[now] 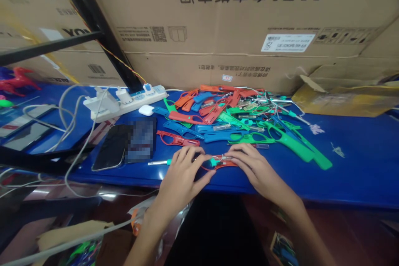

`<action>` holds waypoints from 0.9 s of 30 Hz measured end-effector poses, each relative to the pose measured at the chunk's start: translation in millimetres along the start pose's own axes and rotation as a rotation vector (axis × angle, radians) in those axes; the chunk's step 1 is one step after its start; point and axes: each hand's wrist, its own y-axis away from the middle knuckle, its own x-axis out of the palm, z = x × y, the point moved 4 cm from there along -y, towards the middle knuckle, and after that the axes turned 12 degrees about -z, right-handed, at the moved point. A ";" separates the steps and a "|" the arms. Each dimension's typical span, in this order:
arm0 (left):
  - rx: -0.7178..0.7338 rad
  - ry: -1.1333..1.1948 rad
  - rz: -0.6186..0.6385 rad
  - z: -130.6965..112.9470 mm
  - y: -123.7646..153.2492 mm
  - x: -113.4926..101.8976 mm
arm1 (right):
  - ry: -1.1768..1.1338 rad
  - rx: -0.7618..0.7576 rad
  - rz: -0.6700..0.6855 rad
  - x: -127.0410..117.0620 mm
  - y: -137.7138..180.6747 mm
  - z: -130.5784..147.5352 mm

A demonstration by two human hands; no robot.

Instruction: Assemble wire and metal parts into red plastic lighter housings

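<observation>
Near the front edge of the blue table lies an orange-red lighter casing half [229,163] with a metal tube [158,162] sticking out to the left and green and white parts inside. My left hand [183,170] grips its left part, thumb and fingers closed around it. My right hand [252,166] has its fingers pressed together on the right end of the same lighter. The fingers cover much of the inner parts. Just beyond, a heap of red, blue and green lighter casings [224,133] is spread out, with wired parts among them.
A power strip [134,102] with plugs and white cables stands at the back left. Before it lie a black phone [112,146] and a dark pixelated object [141,139]. Large cardboard boxes [218,20] wall off the back. A black metal frame [99,33] rises on the left.
</observation>
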 end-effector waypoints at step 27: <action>-0.024 0.050 -0.037 0.7 0.8 -2.1 | 0.245 -0.253 -0.046 1.1 8.5 16.4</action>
